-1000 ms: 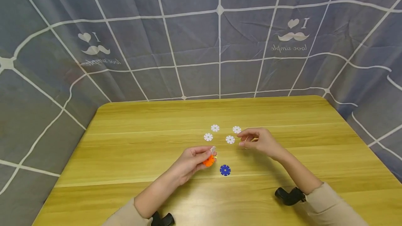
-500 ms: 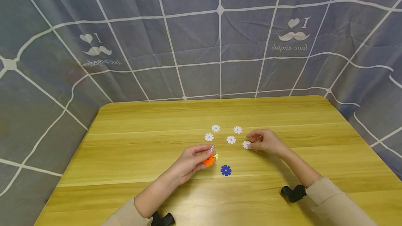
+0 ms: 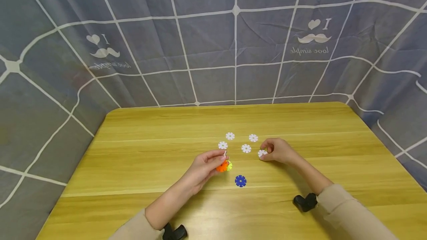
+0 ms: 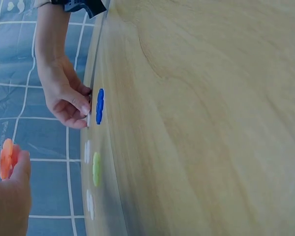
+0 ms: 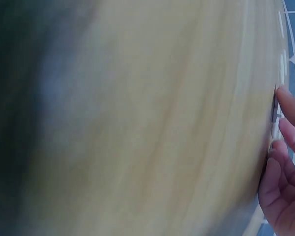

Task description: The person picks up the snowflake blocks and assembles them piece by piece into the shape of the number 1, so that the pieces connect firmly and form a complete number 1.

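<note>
My left hand pinches an orange notched snowflake disc with a small white notched disc at its upper edge, held above the table. Beyond the orange disc, a yellow-green disc lies on the tabletop, partly covered by it in the head view. On the right, my right hand is down at the table, thumb and fingers curled at the edge of a white snowflake disc. A blue snowflake disc lies flat between the hands, nearer my body.
Several more white snowflake discs, including one at the back and one in the middle, lie on the wooden table. A grey curtain with white lines hangs behind. Black wrist mounts sit at both sleeves.
My right hand has shifted slightly right and lowered, its fingers coming together at the white disc. The left hand keeps its discs, turning slightly so more of the yellow-green disc shows.
</note>
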`<action>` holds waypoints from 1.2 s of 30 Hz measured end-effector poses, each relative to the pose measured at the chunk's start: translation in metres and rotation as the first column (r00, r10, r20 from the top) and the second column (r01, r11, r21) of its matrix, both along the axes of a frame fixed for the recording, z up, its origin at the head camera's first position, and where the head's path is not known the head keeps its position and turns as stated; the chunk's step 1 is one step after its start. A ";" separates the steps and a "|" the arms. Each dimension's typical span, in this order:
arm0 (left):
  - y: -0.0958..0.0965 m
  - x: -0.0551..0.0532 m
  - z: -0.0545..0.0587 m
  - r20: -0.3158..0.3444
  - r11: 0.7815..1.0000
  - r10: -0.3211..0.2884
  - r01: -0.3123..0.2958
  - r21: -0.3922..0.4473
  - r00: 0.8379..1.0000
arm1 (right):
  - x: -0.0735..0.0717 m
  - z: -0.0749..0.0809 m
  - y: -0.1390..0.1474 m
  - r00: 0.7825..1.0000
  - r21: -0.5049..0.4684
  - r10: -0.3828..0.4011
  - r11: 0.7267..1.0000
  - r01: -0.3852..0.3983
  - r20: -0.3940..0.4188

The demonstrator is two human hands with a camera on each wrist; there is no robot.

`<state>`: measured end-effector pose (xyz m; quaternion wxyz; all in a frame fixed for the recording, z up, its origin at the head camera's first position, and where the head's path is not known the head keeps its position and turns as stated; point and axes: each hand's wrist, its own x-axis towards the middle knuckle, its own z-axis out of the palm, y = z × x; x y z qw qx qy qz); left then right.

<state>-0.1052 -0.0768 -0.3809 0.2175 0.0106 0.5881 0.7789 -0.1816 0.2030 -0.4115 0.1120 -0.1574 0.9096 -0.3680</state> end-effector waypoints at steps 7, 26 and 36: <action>0.001 -0.002 0.001 -0.030 1.000 -0.009 0.009 -0.007 1.000 | -0.001 0.001 -0.004 1.000 0.038 -0.014 0.999 0.013 0.016; 0.002 -0.003 0.003 -0.030 1.000 -0.007 0.007 0.021 1.000 | -0.001 0.003 -0.012 0.996 -0.057 0.001 0.998 0.005 0.094; 0.002 -0.001 0.001 -0.025 1.000 -0.005 0.005 0.020 1.000 | 0.001 0.009 -0.015 0.975 -0.203 0.028 0.979 0.018 0.220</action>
